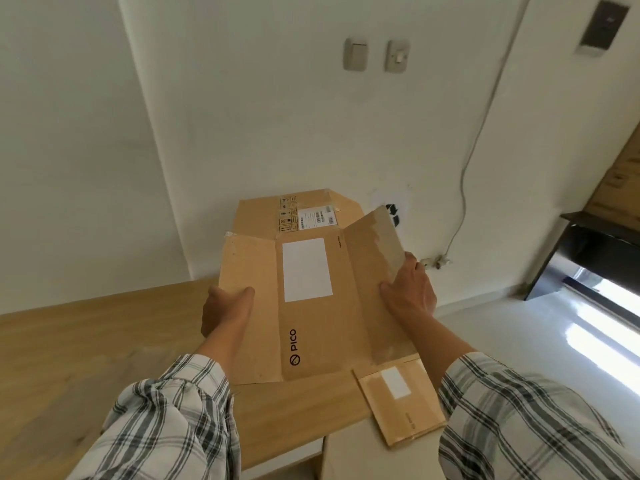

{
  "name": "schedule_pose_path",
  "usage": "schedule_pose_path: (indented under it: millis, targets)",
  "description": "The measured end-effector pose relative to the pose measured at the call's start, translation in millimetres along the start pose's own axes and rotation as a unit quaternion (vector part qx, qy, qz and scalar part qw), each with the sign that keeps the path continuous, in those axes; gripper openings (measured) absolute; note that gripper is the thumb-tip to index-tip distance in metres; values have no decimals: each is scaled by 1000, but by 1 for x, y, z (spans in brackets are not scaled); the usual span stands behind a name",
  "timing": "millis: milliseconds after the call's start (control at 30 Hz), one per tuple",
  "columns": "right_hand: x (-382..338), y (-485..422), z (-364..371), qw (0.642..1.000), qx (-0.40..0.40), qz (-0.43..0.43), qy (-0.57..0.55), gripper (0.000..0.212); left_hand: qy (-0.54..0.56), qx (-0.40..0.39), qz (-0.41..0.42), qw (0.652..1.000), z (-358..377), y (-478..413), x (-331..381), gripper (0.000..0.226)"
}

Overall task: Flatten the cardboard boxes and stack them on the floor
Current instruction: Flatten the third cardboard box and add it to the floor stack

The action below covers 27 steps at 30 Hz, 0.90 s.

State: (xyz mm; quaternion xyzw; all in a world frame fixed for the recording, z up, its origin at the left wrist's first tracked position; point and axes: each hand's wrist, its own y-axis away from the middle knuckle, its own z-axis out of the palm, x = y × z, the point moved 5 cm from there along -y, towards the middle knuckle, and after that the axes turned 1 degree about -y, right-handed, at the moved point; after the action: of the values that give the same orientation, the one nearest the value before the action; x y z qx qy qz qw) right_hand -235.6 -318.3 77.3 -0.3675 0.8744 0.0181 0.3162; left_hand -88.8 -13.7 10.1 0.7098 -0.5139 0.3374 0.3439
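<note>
Checked sleeves (173, 420) sit closest to me, one on each arm, soft cloth with grey and white stripes crossing. Past them, my left hand (225, 311) grips the left edge of the big box (311, 306), thumb on top and fingers tucked under where I cannot see them. My right hand (410, 289) holds the right flap the same way, with the fingers curled round its far edge. That flap tips up a little, so the big box is not quite flat. It is held up over the desk (86, 341), and I cannot tell if its near edge touches the wood. The cardboard is brown, thin and stiff, with straight fold lines, a plain white label (306, 270) in the middle and shiny old tape along the right flap. Behind it, another box (298, 211) shows a small sticker with bar codes; I cannot tell if it is flat or a part of the same one. Near my right arm lies a small flat box (401, 405), also brown, with its own white label, hanging partly over the desk edge. I think the job is about half done: the boxes look opened out, but none lies on the floor (554, 341) yet. That floor is pale and glossy, with bright light on it. Stacking is what is left.
</note>
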Motion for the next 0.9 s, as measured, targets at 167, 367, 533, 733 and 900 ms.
schedule_pose_path:
  millis: [167, 367, 533, 733, 900]
  targets:
    - [65, -77, -32, 1000, 15, 23, -1, 73, -2, -13, 14, 1000, 91, 19, 65, 53]
    - [145, -170, -54, 1000, 7, 23, 3, 72, -7, -16, 9, 1000, 194, 47, 121, 53]
    - [208, -244, -52, 1000, -19, 7, 5, 72, -11, -1, -7, 1000, 271, 66, 149, 56]
    - [290, -338, -42, 995, -93, -40, 6, 76, -38, 47, -59, 996, 372, 109, 171, 47]
    - [346, -382, -19, 990, -137, -38, 12, 79, -59, 49, -75, 994, 432, 120, 175, 47]
